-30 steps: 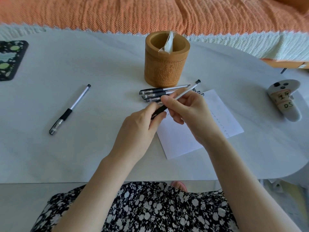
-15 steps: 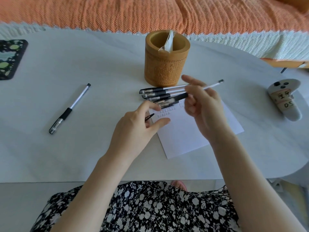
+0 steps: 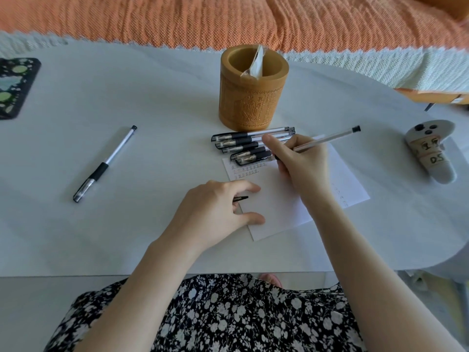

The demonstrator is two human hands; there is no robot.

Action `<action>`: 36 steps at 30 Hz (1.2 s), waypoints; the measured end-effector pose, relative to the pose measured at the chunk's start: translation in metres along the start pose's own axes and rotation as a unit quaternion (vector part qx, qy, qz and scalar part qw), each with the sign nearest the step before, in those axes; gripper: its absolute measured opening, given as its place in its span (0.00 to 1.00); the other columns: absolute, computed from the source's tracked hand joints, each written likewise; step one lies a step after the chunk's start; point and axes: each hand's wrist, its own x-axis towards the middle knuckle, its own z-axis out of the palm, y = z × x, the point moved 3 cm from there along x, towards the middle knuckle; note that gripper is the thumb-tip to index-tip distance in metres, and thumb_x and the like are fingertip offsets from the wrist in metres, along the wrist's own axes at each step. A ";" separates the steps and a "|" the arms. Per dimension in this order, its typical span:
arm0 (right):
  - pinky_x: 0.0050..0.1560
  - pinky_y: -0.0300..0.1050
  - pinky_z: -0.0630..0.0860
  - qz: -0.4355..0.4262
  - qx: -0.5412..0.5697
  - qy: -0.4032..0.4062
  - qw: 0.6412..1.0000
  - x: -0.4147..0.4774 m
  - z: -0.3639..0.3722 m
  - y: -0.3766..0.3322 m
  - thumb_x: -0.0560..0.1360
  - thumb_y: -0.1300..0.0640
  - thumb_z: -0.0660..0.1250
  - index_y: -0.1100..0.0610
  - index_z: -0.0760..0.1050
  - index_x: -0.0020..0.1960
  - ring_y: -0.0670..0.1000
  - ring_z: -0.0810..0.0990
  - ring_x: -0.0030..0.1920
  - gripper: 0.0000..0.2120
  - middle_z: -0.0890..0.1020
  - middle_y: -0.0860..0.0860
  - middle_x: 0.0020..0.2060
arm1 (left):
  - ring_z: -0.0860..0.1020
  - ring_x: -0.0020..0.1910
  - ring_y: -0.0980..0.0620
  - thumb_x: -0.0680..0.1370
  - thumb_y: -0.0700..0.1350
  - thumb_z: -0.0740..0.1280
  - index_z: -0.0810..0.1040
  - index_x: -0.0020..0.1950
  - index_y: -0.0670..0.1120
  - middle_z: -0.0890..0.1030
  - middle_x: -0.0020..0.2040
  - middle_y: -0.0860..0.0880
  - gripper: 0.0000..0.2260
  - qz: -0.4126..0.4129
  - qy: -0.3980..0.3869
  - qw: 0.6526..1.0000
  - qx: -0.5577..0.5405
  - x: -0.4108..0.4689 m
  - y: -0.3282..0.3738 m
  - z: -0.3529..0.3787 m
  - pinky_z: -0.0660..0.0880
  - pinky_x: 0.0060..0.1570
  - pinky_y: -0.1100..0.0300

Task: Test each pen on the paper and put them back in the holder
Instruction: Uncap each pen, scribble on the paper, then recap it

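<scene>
My right hand grips an uncapped clear pen in a writing hold over the white paper, its tip hidden behind the fingers. My left hand rests on the paper's left edge and holds the black pen cap under its fingers. Several capped black-grip pens lie in a row between the paper and the carved bamboo holder, which has a white wrapper sticking out. One more capped pen lies alone at the left. Small rows of handwriting mark the paper's top left.
A grey controller-shaped object with labels lies at the right table edge. A dark patterned case sits at the far left. An orange blanket runs along the back. The white table ends just before my floral-print lap.
The cap came off the pen: my left hand carried it down to the paper's edge, and my right hand turned the pen into a writing hold and lowered it to the paper.
</scene>
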 end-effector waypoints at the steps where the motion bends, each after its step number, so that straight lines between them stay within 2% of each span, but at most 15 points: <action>1: 0.26 0.36 0.62 -0.010 -0.016 0.012 1.000 0.000 0.002 0.001 0.69 0.51 0.75 0.58 0.67 0.27 0.45 0.65 0.23 0.22 0.70 0.53 0.21 | 0.79 0.45 0.59 0.66 0.63 0.71 0.74 0.60 0.64 0.81 0.53 0.57 0.23 -0.002 -0.001 1.000 0.002 0.000 0.000 0.000 0.70 0.45 0.66; 4: 0.28 0.39 0.60 -0.030 -0.043 0.035 0.998 0.001 0.006 0.004 0.71 0.54 0.72 0.64 0.68 0.28 0.47 0.64 0.26 0.21 0.69 0.55 0.23 | 0.80 0.45 0.59 0.66 0.63 0.71 0.74 0.60 0.64 0.81 0.53 0.57 0.23 -0.004 -0.003 1.000 0.008 0.001 -0.001 0.002 0.71 0.45 0.65; 6: 0.29 0.41 0.58 -0.043 -0.058 0.047 0.996 0.000 0.009 0.006 0.71 0.59 0.69 0.67 0.64 0.29 0.47 0.61 0.28 0.19 0.65 0.56 0.24 | 0.80 0.46 0.59 0.66 0.64 0.71 0.74 0.59 0.64 0.81 0.53 0.55 0.23 -0.007 -0.004 1.000 0.012 0.001 -0.002 0.003 0.72 0.47 0.64; 9: 0.29 0.42 0.57 -0.055 -0.068 0.056 0.995 -0.001 0.010 0.009 0.69 0.63 0.65 0.65 0.61 0.29 0.46 0.59 0.29 0.16 0.62 0.55 0.25 | 0.79 0.46 0.58 0.65 0.64 0.71 0.74 0.59 0.64 0.82 0.52 0.54 0.23 -0.012 -0.004 1.000 0.013 0.001 -0.003 0.003 0.73 0.50 0.62; 16: 0.29 0.40 0.57 -0.062 -0.073 0.056 0.994 -0.002 0.011 0.010 0.69 0.64 0.65 0.60 0.63 0.28 0.45 0.59 0.28 0.14 0.63 0.53 0.24 | 0.80 0.47 0.57 0.65 0.64 0.71 0.74 0.58 0.64 0.82 0.51 0.54 0.23 -0.016 -0.005 1.000 0.013 0.002 -0.003 0.004 0.73 0.51 0.61; 19: 0.29 0.41 0.58 -0.062 -0.071 0.052 0.994 -0.002 0.011 0.010 0.69 0.64 0.65 0.63 0.62 0.28 0.47 0.61 0.29 0.15 0.65 0.56 0.25 | 0.80 0.47 0.58 0.65 0.64 0.71 0.74 0.58 0.64 0.82 0.51 0.54 0.23 -0.017 -0.004 1.000 0.013 0.002 -0.004 0.005 0.73 0.50 0.62; 22: 0.30 0.43 0.58 -0.064 -0.074 0.049 0.994 -0.001 0.012 0.011 0.70 0.63 0.65 0.68 0.62 0.30 0.47 0.61 0.30 0.15 0.65 0.58 0.26 | 0.79 0.47 0.58 0.65 0.64 0.71 0.74 0.58 0.64 0.81 0.50 0.54 0.23 -0.019 -0.006 1.000 0.011 0.002 -0.003 0.005 0.73 0.50 0.63; 25: 0.31 0.43 0.58 -0.066 -0.076 0.047 0.994 -0.002 0.012 0.011 0.70 0.63 0.65 0.70 0.62 0.31 0.47 0.60 0.30 0.16 0.65 0.57 0.26 | 0.79 0.47 0.58 0.65 0.64 0.71 0.74 0.58 0.64 0.81 0.50 0.54 0.22 -0.021 -0.008 1.000 0.011 0.002 -0.004 0.005 0.72 0.49 0.63; 32: 0.29 0.40 0.55 -0.075 -0.086 0.046 0.992 -0.002 0.013 0.011 0.70 0.63 0.65 0.66 0.61 0.30 0.46 0.57 0.29 0.16 0.60 0.50 0.24 | 0.79 0.47 0.58 0.65 0.64 0.71 0.74 0.57 0.65 0.81 0.50 0.53 0.22 -0.025 -0.008 1.000 0.007 0.002 -0.004 0.006 0.72 0.50 0.62; 36: 0.27 0.38 0.52 -0.078 -0.081 0.049 0.992 -0.001 0.012 0.011 0.69 0.64 0.64 0.59 0.59 0.29 0.45 0.55 0.28 0.16 0.57 0.45 0.22 | 0.79 0.47 0.58 0.65 0.64 0.71 0.74 0.57 0.65 0.81 0.49 0.53 0.21 -0.026 -0.007 1.000 0.007 0.002 -0.004 0.006 0.72 0.49 0.63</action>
